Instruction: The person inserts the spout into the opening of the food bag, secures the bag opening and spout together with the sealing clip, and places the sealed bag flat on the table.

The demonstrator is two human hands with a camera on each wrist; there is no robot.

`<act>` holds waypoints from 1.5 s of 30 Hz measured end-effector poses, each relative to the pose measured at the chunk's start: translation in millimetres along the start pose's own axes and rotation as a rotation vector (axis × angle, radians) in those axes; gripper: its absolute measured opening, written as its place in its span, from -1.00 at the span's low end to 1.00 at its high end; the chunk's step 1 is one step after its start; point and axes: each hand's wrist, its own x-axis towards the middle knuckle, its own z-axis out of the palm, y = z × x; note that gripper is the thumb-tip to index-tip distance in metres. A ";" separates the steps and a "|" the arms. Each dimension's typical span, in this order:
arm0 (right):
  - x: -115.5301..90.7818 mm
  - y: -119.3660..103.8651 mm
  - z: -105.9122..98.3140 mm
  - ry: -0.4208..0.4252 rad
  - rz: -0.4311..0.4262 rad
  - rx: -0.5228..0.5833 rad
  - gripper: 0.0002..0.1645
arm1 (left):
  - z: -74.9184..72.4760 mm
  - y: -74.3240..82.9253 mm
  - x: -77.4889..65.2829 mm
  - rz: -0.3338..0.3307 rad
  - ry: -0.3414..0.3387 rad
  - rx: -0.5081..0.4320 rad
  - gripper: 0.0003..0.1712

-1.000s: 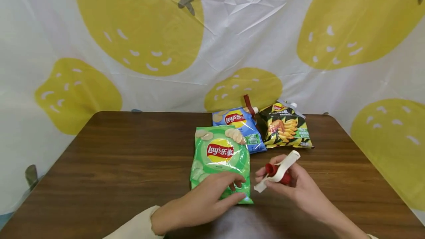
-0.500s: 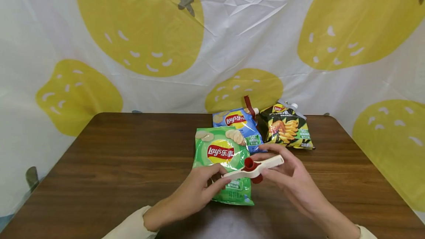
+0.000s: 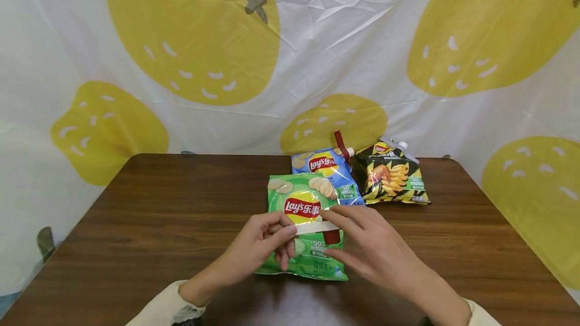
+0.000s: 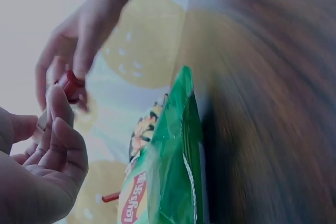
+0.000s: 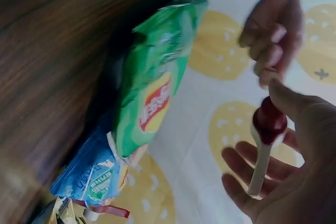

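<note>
Thumb and fingers of my left hand (image 3: 258, 245) pinch one end of a white bag clip (image 3: 313, 228) with a red pour spout (image 3: 332, 237). It is held above a green Lay's chip bag (image 3: 290, 192) that lies on the table. My right hand (image 3: 378, 250) is around the spout end, its fingers spread and apart. In the right wrist view, the thumb is close beside the red spout (image 5: 271, 119), and the clip's white arm points toward the palm. Whether the thumb touches the spout is unclear. The left wrist view partly hides the clip behind fingers.
Behind the green bag, partly covered by it, lies a blue Lay's bag (image 3: 346, 185) with a dark red clip (image 3: 342, 146). To its right is a black Lay's bag (image 3: 394, 177) with a grey clip (image 3: 405, 151). A lemon-print cloth (image 3: 217, 130) hangs behind the brown table (image 3: 190, 195).
The clip has moved left from the right hand over the green bag. My left hand has taken hold of its end, the clip has turned, and the right hand's fingers have spread.
</note>
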 end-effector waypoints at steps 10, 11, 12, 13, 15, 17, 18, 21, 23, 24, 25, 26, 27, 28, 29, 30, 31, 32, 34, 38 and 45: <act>-5.9 -0.1 7.4 -0.063 0.000 -0.014 -0.39 | 4.8 1.4 0.8 -0.139 0.074 0.238 -0.66; -5.4 -0.8 7.8 -0.064 -0.001 -0.016 -0.35 | 4.6 1.5 0.4 -0.149 0.081 0.239 -0.66; -4.8 -1.7 7.9 -0.067 0.002 -0.020 -0.31 | 4.2 1.6 -0.1 -0.157 0.089 0.239 -0.66; -4.3 -2.6 8.0 -0.070 0.006 -0.026 -0.29 | 3.9 1.6 -0.5 -0.163 0.094 0.238 -0.66; -3.1 -4.6 8.7 -0.074 0.010 -0.034 -0.26 | 3.2 1.3 -1.5 -0.175 0.103 0.237 -0.66; -2.0 -6.4 9.5 -0.077 0.012 -0.050 -0.26 | 2.7 1.0 -2.4 -0.181 0.111 0.253 -0.65; -1.5 -7.1 10.0 -0.078 0.011 -0.058 -0.27 | 2.5 1.0 -2.8 -0.184 0.116 0.261 -0.65; -0.1 -8.3 11.4 -0.084 0.016 -0.073 -0.29 | 1.7 2.9 -3.0 -0.191 0.135 0.272 -0.65; 0.0 -8.0 11.4 -0.093 0.029 -0.062 -0.33 | 1.5 5.9 -2.7 -0.186 0.141 0.296 -0.66; -0.4 -7.5 10.7 -0.107 0.048 -0.034 -0.35 | 1.5 7.3 -2.5 -0.173 0.143 0.325 -0.69; -1.0 -6.8 9.7 -0.127 0.074 0.007 -0.37 | 1.7 8.7 -2.0 -0.148 0.142 0.376 -0.73; -1.4 -5.8 8.5 -0.155 0.106 0.072 -0.39 | 1.7 9.8 -1.6 -0.109 0.133 0.443 -0.78; -1.8 -4.7 6.9 -0.183 0.143 0.142 -0.42 | 1.9 10.7 -1.3 -0.070 0.121 0.508 -0.82; -2.2 -3.5 5.2 -0.213 0.185 0.222 -0.45 | 2.2 11.2 -1.1 -0.026 0.109 0.571 -0.83; -2.5 -2.1 3.2 -0.243 0.229 0.305 -0.47 | 2.3 11.2 -0.9 0.021 0.098 0.632 -0.82; -2.5 -0.8 1.5 -0.270 0.267 0.382 -0.50 | 2.2 10.9 -1.0 0.071 0.089 0.685 -0.77; -2.2 0.5 -0.1 -0.298 0.298 0.449 -0.53 | 2.0 10.7 -1.1 0.114 0.074 0.721 -0.72; -1.8 1.5 -1.7 -0.324 0.321 0.505 -0.54 | 1.6 10.6 -1.7 0.147 0.056 0.736 -0.70; -1.5 2.7 -4.2 -0.364 0.340 0.560 -0.56 | 0.5 10.4 -3.2 0.194 0.021 0.748 -0.69; -1.6 1.9 -7.3 -0.407 0.342 0.606 -0.61 | -2.0 13.0 -6.1 0.227 -0.048 0.698 -0.69; -2.0 -11.7 -5.4 -0.275 0.284 0.354 -0.63 | -4.0 19.4 -6.0 0.174 -0.144 0.499 -0.75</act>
